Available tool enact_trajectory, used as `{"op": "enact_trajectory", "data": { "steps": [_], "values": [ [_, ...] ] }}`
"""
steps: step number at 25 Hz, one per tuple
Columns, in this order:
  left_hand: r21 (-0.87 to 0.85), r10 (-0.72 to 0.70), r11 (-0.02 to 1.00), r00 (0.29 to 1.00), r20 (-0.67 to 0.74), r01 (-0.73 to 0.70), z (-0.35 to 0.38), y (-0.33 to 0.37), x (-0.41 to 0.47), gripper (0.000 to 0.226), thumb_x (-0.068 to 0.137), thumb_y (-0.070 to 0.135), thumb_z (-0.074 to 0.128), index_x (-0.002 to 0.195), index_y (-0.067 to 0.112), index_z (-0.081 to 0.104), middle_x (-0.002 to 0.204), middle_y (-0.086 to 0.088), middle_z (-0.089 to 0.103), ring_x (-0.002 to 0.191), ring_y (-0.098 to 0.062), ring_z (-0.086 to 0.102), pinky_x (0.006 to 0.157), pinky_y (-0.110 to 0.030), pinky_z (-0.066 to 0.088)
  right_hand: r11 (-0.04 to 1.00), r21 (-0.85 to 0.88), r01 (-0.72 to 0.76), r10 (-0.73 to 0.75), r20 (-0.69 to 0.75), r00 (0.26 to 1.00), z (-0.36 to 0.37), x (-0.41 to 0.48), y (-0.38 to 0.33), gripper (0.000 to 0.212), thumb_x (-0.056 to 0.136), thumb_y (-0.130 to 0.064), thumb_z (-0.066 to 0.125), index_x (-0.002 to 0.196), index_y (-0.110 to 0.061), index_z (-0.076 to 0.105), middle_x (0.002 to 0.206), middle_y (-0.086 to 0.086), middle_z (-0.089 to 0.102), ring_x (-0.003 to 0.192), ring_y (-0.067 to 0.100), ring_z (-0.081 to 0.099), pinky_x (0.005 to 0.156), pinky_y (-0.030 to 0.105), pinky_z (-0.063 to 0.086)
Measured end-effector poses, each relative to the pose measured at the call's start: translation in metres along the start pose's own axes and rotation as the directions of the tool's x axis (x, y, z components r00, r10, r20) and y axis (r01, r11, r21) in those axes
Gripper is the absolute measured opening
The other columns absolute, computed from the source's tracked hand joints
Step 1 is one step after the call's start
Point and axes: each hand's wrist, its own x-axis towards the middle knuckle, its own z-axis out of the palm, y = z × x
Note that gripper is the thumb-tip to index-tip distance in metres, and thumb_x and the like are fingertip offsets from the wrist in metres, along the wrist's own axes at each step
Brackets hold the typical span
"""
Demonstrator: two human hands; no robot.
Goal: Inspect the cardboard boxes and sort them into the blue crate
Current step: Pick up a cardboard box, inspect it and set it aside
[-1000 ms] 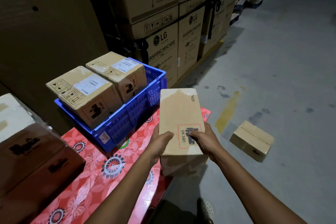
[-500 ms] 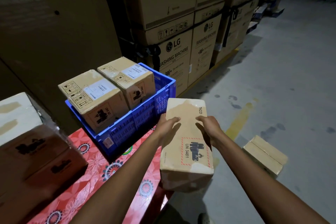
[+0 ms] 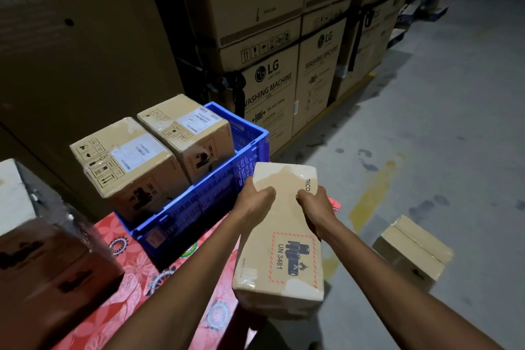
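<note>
I hold a long tan cardboard box (image 3: 281, 239) with a red-bordered "UN 3481" battery label, just right of the blue crate (image 3: 204, 202). My left hand (image 3: 255, 199) grips its far left edge with the thumb on top. My right hand (image 3: 315, 204) grips the far right edge the same way. The box tilts with its near end lower, past the table's edge. Two taped cardboard boxes (image 3: 127, 162) (image 3: 187, 131) with white shipping labels stand in the crate, side by side, sticking up above its rim.
The crate sits on a table with a red flowered cloth (image 3: 133, 270). Brown and white boxes (image 3: 42, 264) are stacked at the left. Large washing-machine cartons (image 3: 270, 88) stand behind. One small cardboard box (image 3: 412, 253) lies on the grey concrete floor to the right.
Both hands slid from the box's near end to its far end. The labelled end has swung toward me and dropped lower.
</note>
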Motion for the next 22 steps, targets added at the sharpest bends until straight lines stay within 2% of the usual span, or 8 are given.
{"op": "enact_trajectory", "data": {
  "steps": [2, 4, 9, 13, 15, 17, 20, 22],
  "values": [
    [-0.118, 0.014, 0.993, 0.999, 0.046, -0.009, 0.001, 0.014, -0.011, 0.053, 0.088, 0.026, 0.066, 0.138, 0.02, 0.049, 0.124, -0.007, 0.064, 0.113, -0.023, 0.067, 0.097, -0.042, 0.056, 0.996, 0.084, 0.002, -0.002, 0.001, 1.0, -0.003, -0.005, -0.01, 0.045, 0.093, -0.036, 0.054, 0.13, -0.01, 0.052, 0.099, 0.002, 0.07, 0.08, 0.017, 0.07, 0.062, 0.028, 0.048],
    [-0.089, 0.093, 0.992, 0.996, -0.016, -0.094, -0.004, 0.032, -0.018, 0.046, 0.095, 0.032, 0.059, 0.138, 0.023, 0.047, 0.129, -0.007, 0.059, 0.117, -0.023, 0.06, 0.102, -0.046, 0.051, 0.989, 0.137, 0.049, -0.042, -0.053, 0.998, -0.011, -0.016, -0.032, 0.041, 0.1, -0.041, 0.052, 0.131, -0.015, 0.044, 0.103, 0.003, 0.066, 0.085, 0.018, 0.066, 0.063, 0.03, 0.045],
    [-0.246, 0.228, 0.934, 0.962, -0.148, -0.259, -0.014, 0.077, -0.061, 0.019, 0.102, 0.041, 0.046, 0.109, 0.023, 0.047, 0.111, -0.011, 0.058, 0.098, -0.025, 0.059, 0.085, -0.044, 0.049, 0.931, 0.256, 0.259, -0.22, -0.173, 0.96, -0.02, -0.043, -0.075, 0.061, 0.099, -0.065, 0.043, 0.121, -0.009, 0.05, 0.099, 0.008, 0.065, 0.092, 0.034, 0.067, 0.069, 0.038, 0.053],
    [-0.38, 0.214, 0.902, 0.977, -0.018, -0.204, -0.023, 0.06, -0.095, 0.043, 0.107, 0.051, 0.036, 0.127, 0.022, 0.06, 0.122, -0.015, 0.069, 0.103, -0.03, 0.067, 0.075, -0.036, 0.059, 0.911, 0.316, 0.264, -0.233, -0.135, 0.963, -0.016, -0.067, -0.053, 0.079, 0.085, -0.081, 0.039, 0.122, -0.017, 0.067, 0.112, 0.009, 0.074, 0.104, 0.03, 0.07, 0.085, 0.045, 0.058],
    [-0.369, 0.175, 0.916, 0.984, 0.016, -0.157, -0.028, 0.043, -0.108, 0.053, 0.106, 0.055, 0.033, 0.128, 0.02, 0.066, 0.122, -0.017, 0.072, 0.097, -0.026, 0.072, 0.065, -0.03, 0.06, 0.927, 0.301, 0.221, -0.199, -0.101, 0.975, -0.013, -0.067, -0.026, 0.079, 0.084, -0.086, 0.035, 0.114, -0.025, 0.076, 0.111, 0.005, 0.077, 0.12, 0.035, 0.065, 0.102, 0.049, 0.049],
    [-0.336, 0.136, 0.934, 0.99, 0.027, -0.119, -0.032, 0.032, -0.119, 0.05, 0.106, 0.054, 0.035, 0.125, 0.021, 0.068, 0.114, -0.007, 0.076, 0.088, -0.014, 0.074, 0.058, -0.023, 0.057, 0.969, 0.207, 0.133, -0.12, -0.076, 0.99, -0.017, -0.081, -0.014, 0.079, 0.08, -0.094, 0.031, 0.107, -0.035, 0.076, 0.108, -0.003, 0.077, 0.128, 0.034, 0.058, 0.104, 0.045, 0.034],
    [-0.157, 0.101, 0.984, 0.989, 0.107, -0.084, -0.041, 0.023, -0.123, 0.033, 0.106, 0.043, 0.045, 0.111, 0.021, 0.069, 0.093, 0.007, 0.077, 0.082, -0.007, 0.071, 0.056, -0.02, 0.052, 0.992, 0.109, 0.06, -0.057, -0.031, 0.998, -0.026, -0.098, -0.01, 0.061, 0.099, -0.072, 0.031, 0.101, -0.028, 0.073, 0.103, 0.003, 0.076, 0.103, 0.025, 0.069, 0.086, 0.042, 0.051],
    [-0.011, 0.029, 1.0, 0.982, 0.186, -0.028, -0.042, 0.023, -0.125, 0.029, 0.104, 0.037, 0.052, 0.112, 0.015, 0.07, 0.088, 0.005, 0.077, 0.075, -0.01, 0.072, 0.056, -0.021, 0.05, 0.996, 0.08, 0.032, -0.032, 0.004, 0.999, -0.031, -0.098, -0.008, 0.06, 0.091, -0.075, 0.049, 0.115, -0.022, 0.064, 0.119, 0.006, 0.071, 0.111, 0.022, 0.067, 0.085, 0.046, 0.058]
  ]
}}
